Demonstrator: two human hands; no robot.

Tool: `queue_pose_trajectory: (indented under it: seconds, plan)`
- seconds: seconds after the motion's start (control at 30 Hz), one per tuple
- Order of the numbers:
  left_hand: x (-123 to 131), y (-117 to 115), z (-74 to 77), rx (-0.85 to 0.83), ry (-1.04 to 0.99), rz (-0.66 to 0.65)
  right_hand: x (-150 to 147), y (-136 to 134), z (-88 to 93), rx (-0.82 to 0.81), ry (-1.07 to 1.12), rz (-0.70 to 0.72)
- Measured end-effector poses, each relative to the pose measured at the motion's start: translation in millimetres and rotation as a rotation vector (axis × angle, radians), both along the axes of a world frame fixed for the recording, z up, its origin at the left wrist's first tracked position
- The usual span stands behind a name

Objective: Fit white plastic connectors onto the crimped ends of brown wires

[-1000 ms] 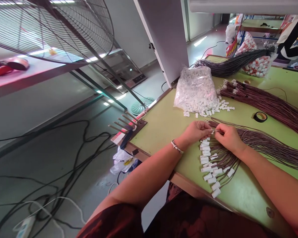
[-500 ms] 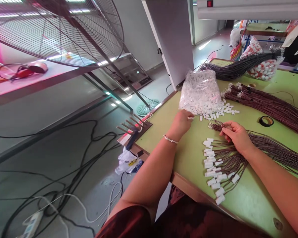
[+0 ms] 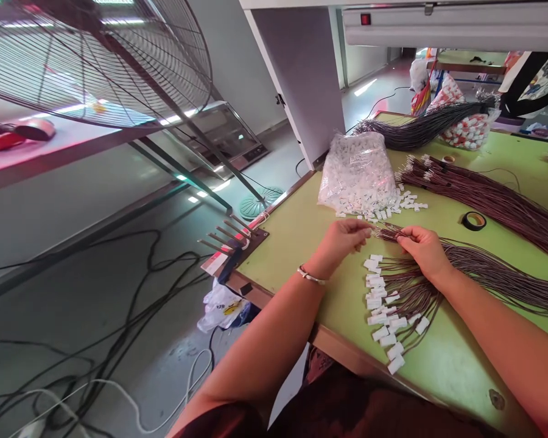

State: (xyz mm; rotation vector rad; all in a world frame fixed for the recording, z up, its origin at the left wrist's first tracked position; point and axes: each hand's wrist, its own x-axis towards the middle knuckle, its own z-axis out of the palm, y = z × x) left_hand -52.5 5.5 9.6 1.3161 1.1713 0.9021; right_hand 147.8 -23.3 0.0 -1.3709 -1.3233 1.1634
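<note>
My left hand (image 3: 344,240) is pinched at the metal-tipped ends of a small bunch of brown wires (image 3: 386,232). A small white connector, mostly hidden, seems to be between its fingertips. Closed round those same wires, just behind their tips, is my right hand (image 3: 422,248). Below the hands, brown wires fitted with white connector housings (image 3: 378,302) fan out over the green table (image 3: 296,243). Loose white connectors (image 3: 383,214) lie just beyond my left hand, at the mouth of a clear plastic bag (image 3: 358,170) full of them.
A roll of black tape (image 3: 474,221) lies right of my hands. Behind it are dark red wire bundles (image 3: 488,194) and a black wire bundle (image 3: 411,128). A pegged rack (image 3: 237,237) sits on the left table edge. A large fan (image 3: 132,67) stands further left.
My left hand has moved from the loose connectors by the bag, rightward and nearer to me, to the wire tips. My right hand still holds the wires. The view has shifted slightly.
</note>
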Motion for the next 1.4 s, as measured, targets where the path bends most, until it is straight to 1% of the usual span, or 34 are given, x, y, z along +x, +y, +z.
queue_pose_trajectory:
  seconds: [0.07,0.13,0.2,0.3,0.47,0.57,0.67,0.8,0.87,0.93,1.03,1.13,1.27,1.33,1.4]
  plan:
    - [9.3,-6.9,0.9,-0.125,-0.184,-0.050,-1.0,-0.7,0.8,0.053,-0.058,-0.032]
    - [14.8,-9.8,1.4,-0.228,-0.321,-0.059,-2.2,-2.4,3.0,0.107,-0.110,-0.032]
    - [16.4,-10.2,2.4,-0.309,-0.413,-0.076,-3.4,-4.4,5.6,0.153,-0.168,-0.028]
    - [14.4,-9.5,4.4,-0.358,-0.477,-0.106,-4.5,-6.4,7.8,0.196,-0.257,-0.041]
    - [10.5,-8.9,4.0,-0.382,-0.495,-0.141,-3.8,-7.0,7.9,0.239,-0.311,-0.038]
    - [10.2,-8.8,1.9,-0.352,-0.466,-0.190,-3.3,-7.4,8.5,0.259,-0.304,-0.047]
    - [11.3,-9.8,1.4,-0.237,-0.377,-0.201,-3.2,-7.7,8.5,0.275,-0.313,-0.048]
    - [13.7,-12.5,3.9,-0.057,-0.185,-0.223,-3.6,-7.5,7.3,0.308,-0.348,-0.025]
    - [14.9,-13.4,5.1,-0.011,-0.125,-0.223,-3.4,-7.4,6.6,0.327,-0.373,-0.029]
    - [16.1,-13.3,5.1,0.011,-0.121,-0.184,-2.5,-7.5,5.5,0.363,-0.418,-0.023]
    - [17.5,-11.2,2.9,-0.026,-0.173,-0.125,-0.3,-7.7,3.1,0.419,-0.491,0.012]
    - [18.2,-8.2,-0.9,-0.144,-0.255,-0.149,1.0,-7.7,0.3,0.456,-0.523,0.048]
    - [21.3,-7.2,-5.3,-0.290,-0.386,-0.165,-0.2,-7.4,-1.8,0.475,-0.517,0.055]
    - [24.3,-8.6,-6.2,-0.291,-0.401,-0.172,-1.0,-7.4,-2.3,0.462,-0.509,0.071]
    - [27.3,-10.7,-5.6,-0.235,-0.405,-0.143,-1.3,-7.4,-2.8,0.442,-0.494,0.066]
